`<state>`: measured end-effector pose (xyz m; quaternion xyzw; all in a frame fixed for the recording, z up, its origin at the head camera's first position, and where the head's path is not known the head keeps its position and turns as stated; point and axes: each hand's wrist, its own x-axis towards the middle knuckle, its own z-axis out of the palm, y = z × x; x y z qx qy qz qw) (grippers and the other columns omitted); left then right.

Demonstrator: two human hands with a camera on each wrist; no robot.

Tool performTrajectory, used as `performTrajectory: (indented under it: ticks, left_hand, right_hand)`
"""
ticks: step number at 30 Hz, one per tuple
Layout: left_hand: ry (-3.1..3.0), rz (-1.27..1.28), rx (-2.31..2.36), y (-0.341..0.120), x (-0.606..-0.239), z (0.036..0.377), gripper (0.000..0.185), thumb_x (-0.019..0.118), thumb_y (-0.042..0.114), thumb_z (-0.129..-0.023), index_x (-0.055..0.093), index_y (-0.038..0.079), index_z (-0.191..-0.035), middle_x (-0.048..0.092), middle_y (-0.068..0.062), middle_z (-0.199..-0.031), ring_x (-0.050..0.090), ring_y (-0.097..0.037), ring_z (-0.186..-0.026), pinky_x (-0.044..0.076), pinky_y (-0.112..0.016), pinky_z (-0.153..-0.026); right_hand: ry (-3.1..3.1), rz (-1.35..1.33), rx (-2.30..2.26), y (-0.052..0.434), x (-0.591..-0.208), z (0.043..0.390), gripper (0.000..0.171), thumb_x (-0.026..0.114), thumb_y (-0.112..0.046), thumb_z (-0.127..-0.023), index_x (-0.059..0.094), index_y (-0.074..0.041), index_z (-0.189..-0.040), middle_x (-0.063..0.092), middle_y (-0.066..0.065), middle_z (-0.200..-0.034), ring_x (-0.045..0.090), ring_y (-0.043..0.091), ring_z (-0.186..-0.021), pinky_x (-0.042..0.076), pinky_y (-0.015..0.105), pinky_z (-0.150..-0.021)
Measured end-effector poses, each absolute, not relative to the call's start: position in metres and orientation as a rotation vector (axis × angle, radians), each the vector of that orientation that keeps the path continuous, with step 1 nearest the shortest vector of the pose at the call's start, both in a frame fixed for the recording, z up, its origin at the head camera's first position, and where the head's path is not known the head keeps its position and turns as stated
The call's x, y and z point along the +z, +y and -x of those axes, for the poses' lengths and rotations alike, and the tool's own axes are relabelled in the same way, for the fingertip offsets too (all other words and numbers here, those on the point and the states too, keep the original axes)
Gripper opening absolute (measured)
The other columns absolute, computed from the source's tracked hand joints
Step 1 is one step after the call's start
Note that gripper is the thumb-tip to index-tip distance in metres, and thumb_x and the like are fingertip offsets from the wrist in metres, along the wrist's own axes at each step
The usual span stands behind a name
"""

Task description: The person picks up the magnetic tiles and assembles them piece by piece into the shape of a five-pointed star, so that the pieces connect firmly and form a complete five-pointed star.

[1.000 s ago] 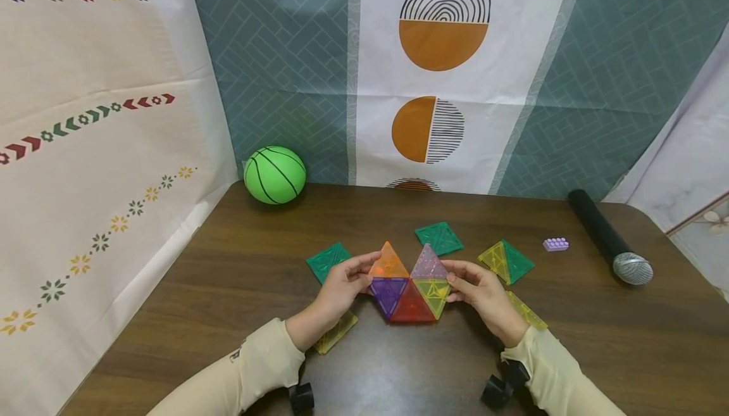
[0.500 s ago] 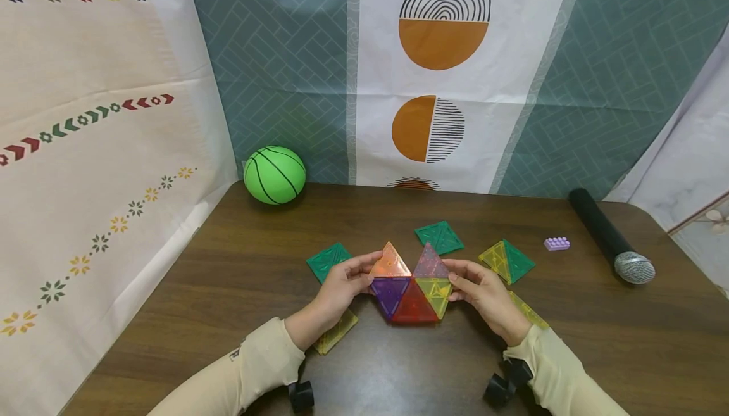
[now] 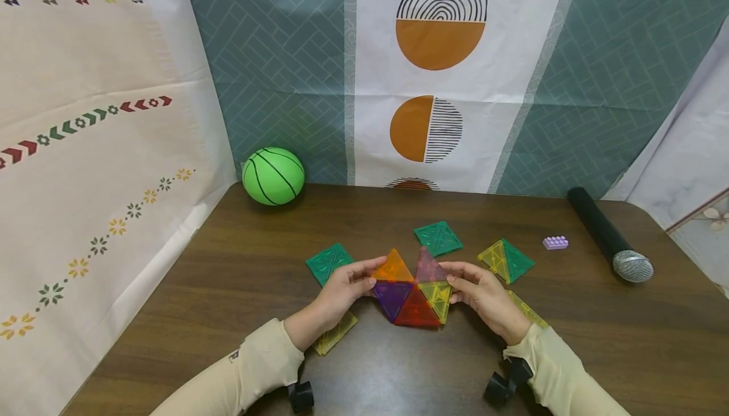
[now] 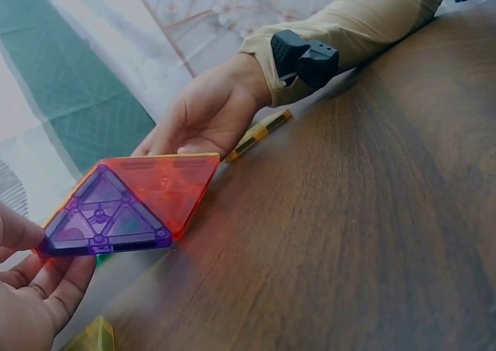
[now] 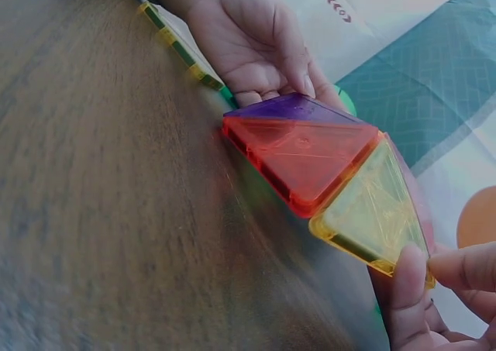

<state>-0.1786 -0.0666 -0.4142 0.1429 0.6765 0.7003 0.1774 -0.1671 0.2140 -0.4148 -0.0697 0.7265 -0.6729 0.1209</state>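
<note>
Five see-through triangular magnetic tiles, joined edge to edge, hang between my hands: orange (image 3: 394,269), purple (image 3: 392,297), red (image 3: 417,311), yellow (image 3: 437,296) and pink (image 3: 428,270). My left hand (image 3: 338,286) pinches the left corner where orange meets purple. At the opposite corner, where pink meets yellow, my right hand (image 3: 484,292) pinches the row between thumb and fingers. A gap separates the orange and pink points at the top. In the right wrist view the yellow tile (image 5: 372,208) bends at an angle from the red tile (image 5: 310,153).
Green tiles (image 3: 438,237) lie behind the joined tiles, with more green ones (image 3: 327,261) at left. A yellow-green pair (image 3: 505,261) and yellow tiles (image 3: 336,334) flank my hands. Farther off are a green ball (image 3: 273,176), a purple brick (image 3: 555,243) and a microphone (image 3: 609,235).
The joined tiles have shifted slightly right and down on the left side. The pink and yellow tiles now look narrower and more tilted, folded in toward the others. Both hands keep their grip.
</note>
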Motion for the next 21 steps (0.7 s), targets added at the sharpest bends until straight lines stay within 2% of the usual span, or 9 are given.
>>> performTrajectory:
  ticks: [5,21]
  left_hand:
    - [1.898,-0.453,1.957,-0.0666,-0.4142,0.1784,0.044,0.046,-0.001,-0.097,0.045,-0.001,-0.141,0.051,-0.027,-0.135,0.061,-0.009,-0.098,0.053,-0.019,-0.081]
    - [1.938,-0.474,1.867,-0.0653,-0.4172,0.1777,0.042,0.046,0.000,-0.097,0.048,0.001,-0.139,0.050,-0.023,-0.140,0.062,-0.012,-0.101,0.053,-0.025,-0.087]
  right_hand:
    - [2.110,0.216,-1.951,0.2141,-0.4144,0.1674,0.044,0.052,-0.014,-0.099,0.045,0.011,-0.134,0.060,-0.015,-0.111,0.057,0.008,-0.080,0.054,0.023,-0.072]
    - [2.137,0.279,-1.876,0.2098,-0.4130,0.1651,0.044,0.052,-0.019,-0.099,0.049,0.010,-0.133,0.062,-0.008,-0.105,0.057,0.009,-0.081,0.055,0.024,-0.072]
